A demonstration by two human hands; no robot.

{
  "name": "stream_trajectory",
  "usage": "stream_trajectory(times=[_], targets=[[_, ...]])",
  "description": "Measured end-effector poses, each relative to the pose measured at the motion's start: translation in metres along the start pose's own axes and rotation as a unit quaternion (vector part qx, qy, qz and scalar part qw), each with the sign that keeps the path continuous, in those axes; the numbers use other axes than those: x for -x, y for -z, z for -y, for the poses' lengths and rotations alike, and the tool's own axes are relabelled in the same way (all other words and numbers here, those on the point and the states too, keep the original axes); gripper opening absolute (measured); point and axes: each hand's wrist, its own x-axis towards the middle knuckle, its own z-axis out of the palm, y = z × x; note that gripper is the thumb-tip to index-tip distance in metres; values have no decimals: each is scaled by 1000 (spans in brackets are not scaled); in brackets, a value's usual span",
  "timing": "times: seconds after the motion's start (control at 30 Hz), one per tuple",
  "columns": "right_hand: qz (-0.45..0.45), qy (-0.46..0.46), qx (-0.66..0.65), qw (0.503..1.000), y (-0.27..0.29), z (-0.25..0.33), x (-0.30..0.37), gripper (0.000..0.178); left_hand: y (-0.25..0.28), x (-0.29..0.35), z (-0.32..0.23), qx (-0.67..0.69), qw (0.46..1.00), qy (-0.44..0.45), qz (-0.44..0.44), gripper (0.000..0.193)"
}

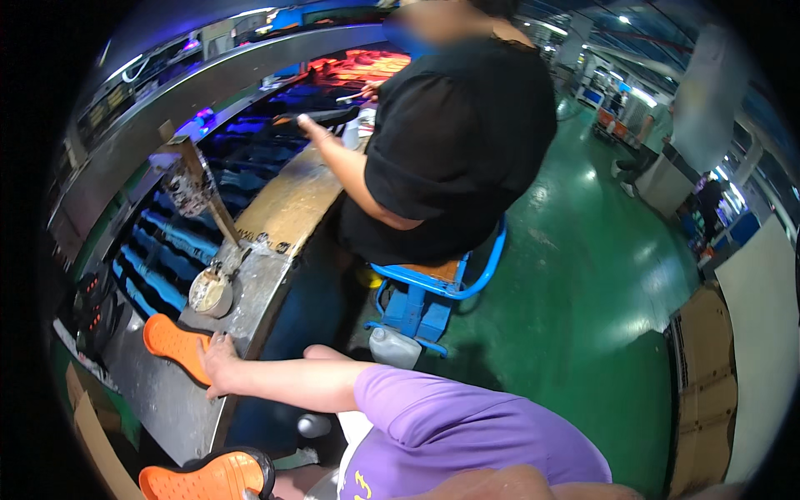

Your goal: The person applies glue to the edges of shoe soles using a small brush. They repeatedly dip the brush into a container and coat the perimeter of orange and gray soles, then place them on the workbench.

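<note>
An orange shoe sole (171, 342) with a dark edge lies on the metal worktop. My right hand (218, 364) reaches across and takes its near end between thumb and fingers. Low in the picture, an orange sole (208, 475) with small holes and a raised black rim is tilted beside my body. My left hand (293, 483) seems to hold it from the near side, mostly cut off by the lower edge. A tub of pale paste (211, 293) with a messy rim stands just beyond the sole on the worktop.
A conveyor (179, 237) with dark slats runs behind the worktop (158, 408), under red and blue light. A wooden stick (208, 187) rises near the tub. Another person (458, 125) in black sits on a blue-framed seat (442, 287), holding a dark shoe part. A jug (394, 348) stands below.
</note>
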Motion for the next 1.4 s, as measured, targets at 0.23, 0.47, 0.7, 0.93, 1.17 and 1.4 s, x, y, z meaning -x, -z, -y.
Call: stream_trajectory(times=[0.23, 0.47, 0.7, 0.93, 1.17, 1.4], targets=[[44, -9, 2, 999, 2, 4, -12, 138, 1, 8, -2, -11, 1000, 5, 4, 55], [66, 87, -281, 953, 41, -59, 66, 103, 56, 19, -16, 37, 998, 3, -52, 59], [422, -16, -790, 445, -8, -168, 174, 55, 53, 45, -58, 57, 997, -33, -44, 65], [96, 102, -778, 612, 15, -269, 227, 83, 25, 42, -54, 85, 990, 61, 90, 77], [-154, -115, -486, 852, 55, -377, 87, 91, -74, 37, -43, 64, 948, 172, 260, 59], [-241, -179, 8, 954, 94, -372, 5, 124, -180, 28, -4, 132, 861, 319, 374, 47]])
